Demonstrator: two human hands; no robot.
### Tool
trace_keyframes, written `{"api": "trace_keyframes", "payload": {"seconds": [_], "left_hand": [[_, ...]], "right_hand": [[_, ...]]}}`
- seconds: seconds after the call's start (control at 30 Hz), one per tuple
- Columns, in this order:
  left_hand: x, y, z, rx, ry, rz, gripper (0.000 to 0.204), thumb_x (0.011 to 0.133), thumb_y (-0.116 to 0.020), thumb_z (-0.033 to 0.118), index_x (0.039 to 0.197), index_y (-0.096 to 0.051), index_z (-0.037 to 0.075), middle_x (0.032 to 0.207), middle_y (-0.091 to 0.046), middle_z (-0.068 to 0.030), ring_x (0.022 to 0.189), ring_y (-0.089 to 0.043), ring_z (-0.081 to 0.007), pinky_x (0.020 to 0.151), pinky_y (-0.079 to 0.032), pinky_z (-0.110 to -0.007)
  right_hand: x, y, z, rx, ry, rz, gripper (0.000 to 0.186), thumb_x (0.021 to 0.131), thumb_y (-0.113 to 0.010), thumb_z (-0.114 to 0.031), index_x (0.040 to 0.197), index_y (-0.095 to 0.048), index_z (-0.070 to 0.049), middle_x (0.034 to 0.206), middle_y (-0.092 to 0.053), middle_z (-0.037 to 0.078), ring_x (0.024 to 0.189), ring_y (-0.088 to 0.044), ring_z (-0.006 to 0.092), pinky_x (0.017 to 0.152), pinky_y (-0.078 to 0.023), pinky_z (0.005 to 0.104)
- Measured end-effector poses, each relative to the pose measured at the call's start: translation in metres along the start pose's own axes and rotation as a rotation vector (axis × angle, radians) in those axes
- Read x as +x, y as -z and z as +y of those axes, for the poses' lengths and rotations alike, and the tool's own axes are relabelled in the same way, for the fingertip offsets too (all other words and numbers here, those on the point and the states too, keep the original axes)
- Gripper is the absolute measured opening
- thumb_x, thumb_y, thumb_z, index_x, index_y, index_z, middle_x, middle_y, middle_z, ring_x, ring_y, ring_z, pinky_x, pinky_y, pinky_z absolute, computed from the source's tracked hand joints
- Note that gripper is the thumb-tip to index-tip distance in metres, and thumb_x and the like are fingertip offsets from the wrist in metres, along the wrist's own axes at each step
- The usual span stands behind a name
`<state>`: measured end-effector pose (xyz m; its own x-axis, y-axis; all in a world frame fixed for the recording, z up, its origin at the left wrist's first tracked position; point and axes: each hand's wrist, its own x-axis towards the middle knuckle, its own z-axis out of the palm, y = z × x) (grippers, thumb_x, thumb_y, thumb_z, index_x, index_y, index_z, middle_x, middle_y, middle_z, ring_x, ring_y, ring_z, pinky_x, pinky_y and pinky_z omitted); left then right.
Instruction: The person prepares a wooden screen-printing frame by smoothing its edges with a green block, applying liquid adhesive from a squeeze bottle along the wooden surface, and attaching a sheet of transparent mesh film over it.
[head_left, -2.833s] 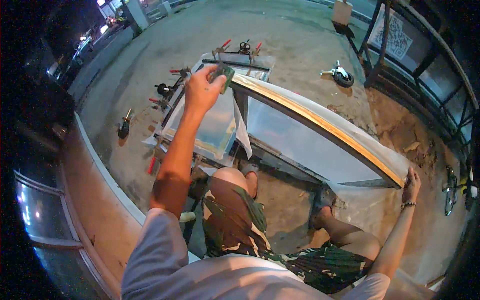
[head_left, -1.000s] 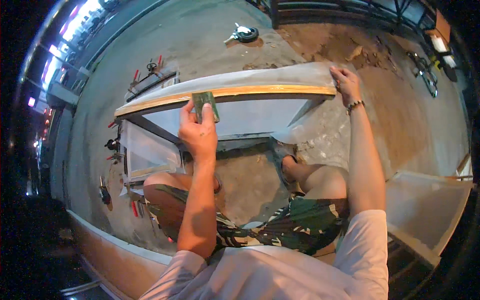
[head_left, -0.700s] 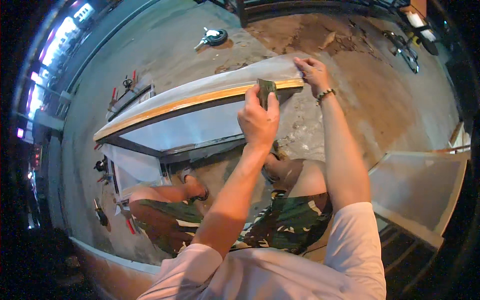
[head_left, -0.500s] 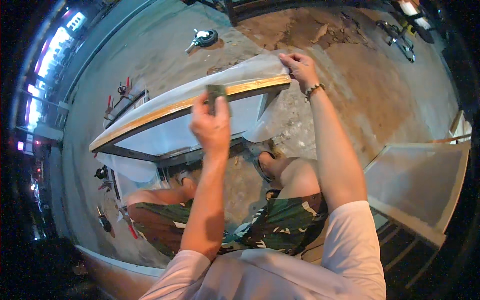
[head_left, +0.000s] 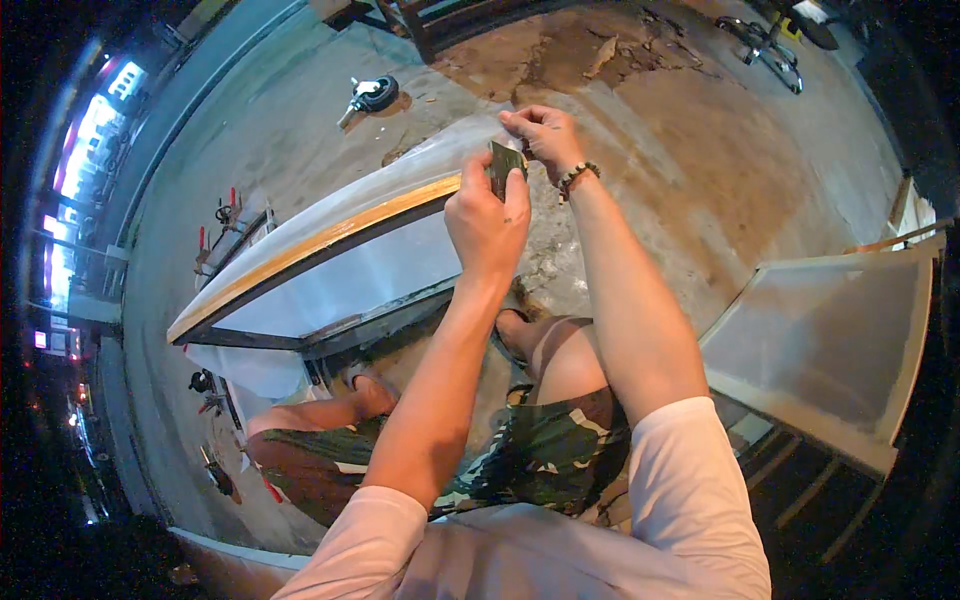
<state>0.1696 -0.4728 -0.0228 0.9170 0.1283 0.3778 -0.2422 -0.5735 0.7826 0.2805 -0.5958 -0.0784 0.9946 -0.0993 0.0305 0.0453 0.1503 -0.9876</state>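
A frame with dark edges (head_left: 262, 258) stands before my knees, a whitish, thin sheet (head_left: 400, 178) draped over its top. Along the near top edge runs a glossy yellow-orange strip (head_left: 335, 222). My left hand (head_left: 486, 222) is closed round a small, flat, dark green block (head_left: 507, 172), held at the right end of that edge. Just beyond it, my right hand (head_left: 546, 138) pinches the sheet's far right corner between thumb and fingers. My left hand hides the strip's right end.
On the floor beyond lies a black caster wheel (head_left: 376, 93). Red-handled clamps (head_left: 226, 212) are at the left, with a screwdriver-like tool (head_left: 216, 472) nearer me. A pale mesh-covered frame (head_left: 815, 345) leans at the right. A bicycle-like object (head_left: 765, 50) is far right.
My left hand has moved right along the edge with the green block, reaching the right end beside my right hand. My right hand still pinches the sheet's corner. The whole view has shifted slightly.
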Motion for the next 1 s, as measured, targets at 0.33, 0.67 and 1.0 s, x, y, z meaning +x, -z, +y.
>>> {"api": "trace_keyframes", "payload": {"seconds": [0.33, 0.67, 1.0], "left_hand": [[-0.007, -0.007, 0.003, 0.014, -0.028, 0.104, 0.027, 0.08, -0.065, 0.012, 0.103, -0.059, -0.002, 0.081, -0.069, -0.0185, 0.072, -0.068, -0.0294, 0.067, -0.052, -0.038], [-0.017, 0.016, -0.015, -0.073, 0.037, 0.249, 0.032, 0.082, -0.063, 0.014, 0.109, -0.054, 0.0, 0.086, -0.067, -0.0204, 0.078, -0.067, -0.0324, 0.073, -0.052, -0.04], [-0.012, 0.073, -0.032, 0.022, 0.177, 0.294, 0.03, 0.083, -0.064, 0.014, 0.107, -0.058, -0.001, 0.094, -0.066, -0.0191, 0.086, -0.066, -0.0296, 0.078, -0.051, -0.039]], "right_hand": [[0.002, 0.001, 0.005, 0.03, -0.004, -0.02, 0.024, 0.08, -0.074, -0.027, 0.076, -0.069, -0.004, 0.065, -0.063, 0.0, 0.053, -0.051, 0.0071, 0.047, -0.04, 0.0236], [0.002, 0.003, 0.006, 0.039, -0.019, -0.013, 0.025, 0.08, -0.074, -0.027, 0.077, -0.069, -0.003, 0.067, -0.063, -0.001, 0.056, -0.052, 0.0062, 0.05, -0.041, 0.0245], [0.002, 0.009, 0.005, -0.073, 0.03, 0.036, 0.024, 0.08, -0.075, -0.027, 0.079, -0.069, -0.004, 0.068, -0.062, -0.002, 0.055, -0.051, 0.006, 0.049, -0.04, 0.0218]]}}
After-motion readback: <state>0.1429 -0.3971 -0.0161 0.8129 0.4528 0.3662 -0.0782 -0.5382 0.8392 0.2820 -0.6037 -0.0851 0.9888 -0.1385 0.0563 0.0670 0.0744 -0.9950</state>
